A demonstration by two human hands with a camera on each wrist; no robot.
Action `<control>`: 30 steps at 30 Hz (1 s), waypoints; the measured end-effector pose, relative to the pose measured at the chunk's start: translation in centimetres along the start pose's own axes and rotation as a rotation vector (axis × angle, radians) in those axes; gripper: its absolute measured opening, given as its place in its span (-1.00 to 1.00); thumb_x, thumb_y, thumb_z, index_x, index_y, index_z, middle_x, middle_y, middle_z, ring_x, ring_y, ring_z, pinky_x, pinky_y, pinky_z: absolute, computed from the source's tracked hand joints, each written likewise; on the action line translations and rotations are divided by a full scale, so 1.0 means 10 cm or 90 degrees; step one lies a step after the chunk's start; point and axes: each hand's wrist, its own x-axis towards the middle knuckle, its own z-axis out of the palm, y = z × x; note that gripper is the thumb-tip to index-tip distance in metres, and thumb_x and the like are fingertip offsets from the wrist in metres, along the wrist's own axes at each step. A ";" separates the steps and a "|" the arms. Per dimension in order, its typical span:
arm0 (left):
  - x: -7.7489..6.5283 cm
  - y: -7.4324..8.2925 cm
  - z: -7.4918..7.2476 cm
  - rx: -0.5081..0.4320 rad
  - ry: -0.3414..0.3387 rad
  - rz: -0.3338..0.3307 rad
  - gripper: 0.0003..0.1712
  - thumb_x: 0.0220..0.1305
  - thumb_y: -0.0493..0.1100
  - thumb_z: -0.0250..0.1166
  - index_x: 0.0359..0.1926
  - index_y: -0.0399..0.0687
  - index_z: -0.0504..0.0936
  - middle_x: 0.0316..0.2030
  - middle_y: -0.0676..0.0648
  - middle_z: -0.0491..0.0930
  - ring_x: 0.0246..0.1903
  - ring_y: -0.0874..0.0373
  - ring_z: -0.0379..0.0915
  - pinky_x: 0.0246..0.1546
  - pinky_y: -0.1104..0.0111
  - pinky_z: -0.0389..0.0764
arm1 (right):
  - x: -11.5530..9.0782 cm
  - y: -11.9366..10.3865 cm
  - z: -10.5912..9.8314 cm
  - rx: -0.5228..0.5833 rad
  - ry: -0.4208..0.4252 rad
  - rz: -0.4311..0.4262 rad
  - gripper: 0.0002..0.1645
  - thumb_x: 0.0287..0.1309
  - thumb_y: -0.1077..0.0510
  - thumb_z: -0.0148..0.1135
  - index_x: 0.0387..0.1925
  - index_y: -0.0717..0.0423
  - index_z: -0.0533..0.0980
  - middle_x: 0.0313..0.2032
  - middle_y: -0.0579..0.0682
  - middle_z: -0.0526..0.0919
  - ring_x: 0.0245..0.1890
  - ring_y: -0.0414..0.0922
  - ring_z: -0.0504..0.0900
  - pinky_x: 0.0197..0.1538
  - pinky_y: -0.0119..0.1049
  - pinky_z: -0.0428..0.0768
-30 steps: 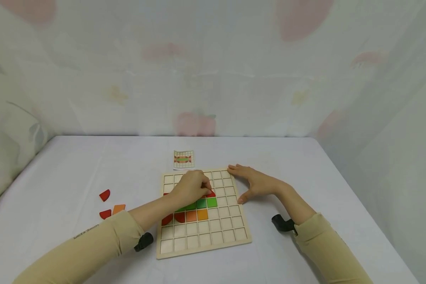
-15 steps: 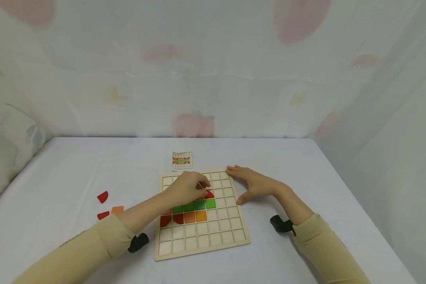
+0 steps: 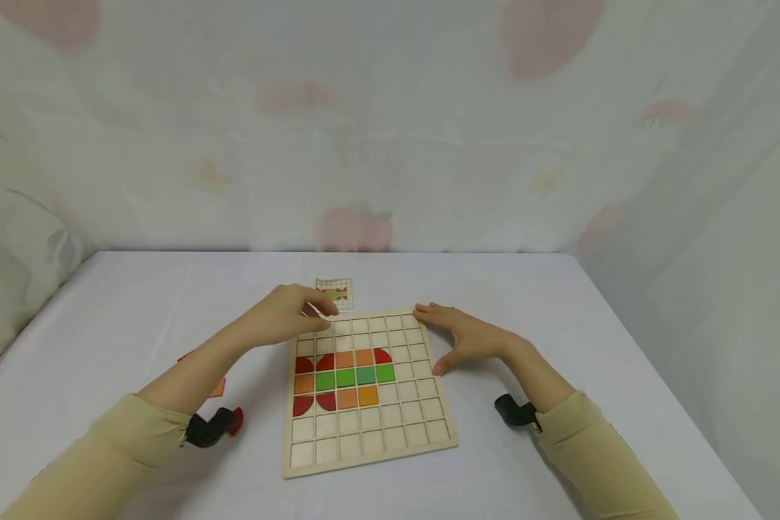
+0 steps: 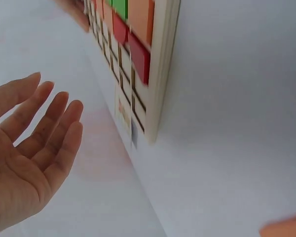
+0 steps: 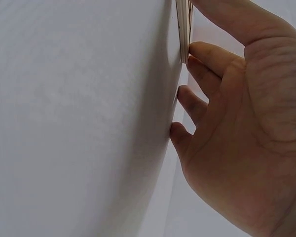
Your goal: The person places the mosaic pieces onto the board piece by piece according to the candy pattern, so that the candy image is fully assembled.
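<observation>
A square wooden grid board (image 3: 396, 435) lies on the table with red quarter-circle, orange and green pieces set in three of its rows. Above the board's far left corner my left hand (image 3: 284, 315) hovers, fingers relaxed and apart; the left wrist view shows its palm (image 4: 15, 173) holding nothing. A red quarter-circle piece (image 3: 383, 355) sits at the right end of the upper filled row. My right hand (image 3: 466, 335) rests at the board's right edge, fingertips at the far corner and thumb lower down the side, as the right wrist view partly shows.
A small pattern card (image 3: 344, 284) lies behind the board, partly covered by the left hand. To the left, an orange square (image 3: 218, 388) and a red piece (image 3: 236, 422) show around the left forearm. A white curtain rises behind the table.
My left hand has let go of the red quarter-circle piece on the board and moved left and away, uncovering the filled rows. The right hand has stayed at the board's edge.
</observation>
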 end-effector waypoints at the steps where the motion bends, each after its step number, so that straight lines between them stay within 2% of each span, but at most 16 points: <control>1: -0.03 -0.04 -0.05 0.000 0.001 -0.005 -0.69 0.29 -0.16 0.31 0.03 -0.11 0.67 -0.02 -0.18 0.70 -0.14 0.09 0.67 -0.20 0.27 0.64 | 0.00 0.00 0.00 -0.001 0.000 0.001 0.31 -0.22 -0.19 0.59 0.53 -0.08 0.09 0.59 -0.11 -0.05 0.62 0.04 -0.19 0.58 0.17 -0.13; 6: -0.20 -0.25 -0.31 0.011 -0.008 -0.042 -0.63 0.27 -0.12 0.32 0.08 -0.11 0.64 0.05 -0.22 0.66 -0.03 0.00 0.66 -0.12 0.21 0.66 | 0.00 0.00 -0.01 -0.006 0.000 0.001 0.31 -0.22 -0.19 0.59 0.53 -0.08 0.09 0.58 -0.13 -0.04 0.62 0.02 -0.19 0.58 0.15 -0.14; 10: -0.35 -0.50 -0.50 0.012 -0.037 -0.079 -0.54 0.27 -0.03 0.33 0.14 -0.09 0.60 0.10 -0.21 0.63 0.07 -0.06 0.61 -0.01 0.10 0.64 | -0.01 0.00 -0.01 -0.005 0.000 0.001 0.31 -0.22 -0.19 0.59 0.53 -0.07 0.08 0.58 -0.12 -0.05 0.62 0.03 -0.19 0.58 0.15 -0.14; 12: -0.42 -0.64 -0.57 0.013 -0.056 -0.095 -0.50 0.26 0.02 0.35 0.15 -0.09 0.59 0.11 -0.20 0.62 0.08 -0.05 0.60 -0.01 0.12 0.62 | -0.02 -0.01 -0.02 -0.002 0.000 -0.001 0.33 -0.22 -0.19 0.59 0.53 -0.06 0.08 0.59 -0.11 -0.06 0.62 0.04 -0.19 0.58 0.16 -0.13; 17: -0.61 -0.98 -0.72 0.005 -0.106 -0.148 -0.55 0.25 0.01 0.34 0.10 -0.05 0.61 -0.12 -0.06 0.65 -0.07 0.13 0.56 -0.10 0.29 0.52 | -0.03 -0.02 -0.02 -0.001 0.001 -0.006 0.34 -0.23 -0.19 0.59 0.53 -0.02 0.07 0.59 -0.10 -0.06 0.62 0.05 -0.18 0.58 0.15 -0.14; 20: -0.72 -1.12 -0.77 -0.001 -0.123 -0.166 -0.60 0.23 0.00 0.35 0.05 -0.01 0.62 -0.23 -0.01 0.58 -0.18 0.23 0.49 -0.16 0.35 0.45 | -0.03 -0.01 -0.02 0.000 0.002 -0.007 0.34 -0.23 -0.19 0.60 0.53 -0.03 0.07 0.59 -0.11 -0.05 0.62 0.04 -0.18 0.58 0.14 -0.14; 22: -0.79 -1.20 -0.79 -0.012 -0.134 -0.168 -0.60 0.21 0.00 0.37 0.03 -0.02 0.61 -0.23 -0.03 0.56 -0.23 0.25 0.52 -0.17 0.38 0.45 | -0.03 -0.01 -0.02 -0.001 0.002 -0.006 0.34 -0.24 -0.19 0.60 0.53 -0.04 0.08 0.58 -0.11 -0.05 0.62 0.04 -0.18 0.58 0.14 -0.14; 27: -0.91 -1.41 -0.80 -0.051 -0.156 -0.164 -0.63 0.19 -0.06 0.37 -0.02 -0.10 0.59 -0.29 -0.01 0.56 -0.28 0.27 0.53 -0.24 0.45 0.46 | -0.02 0.00 -0.01 -0.002 0.002 -0.007 0.33 -0.24 -0.19 0.60 0.53 -0.04 0.08 0.58 -0.10 -0.04 0.62 0.05 -0.18 0.58 0.14 -0.13; 30: -0.95 -1.52 -0.78 -0.062 -0.157 -0.159 -0.64 0.18 -0.09 0.38 -0.05 -0.16 0.57 -0.35 0.05 0.53 -0.33 0.32 0.45 -0.32 0.46 0.42 | -0.02 0.00 -0.01 -0.002 0.003 -0.008 0.34 -0.24 -0.19 0.60 0.53 -0.04 0.08 0.58 -0.09 -0.04 0.62 0.05 -0.18 0.58 0.14 -0.13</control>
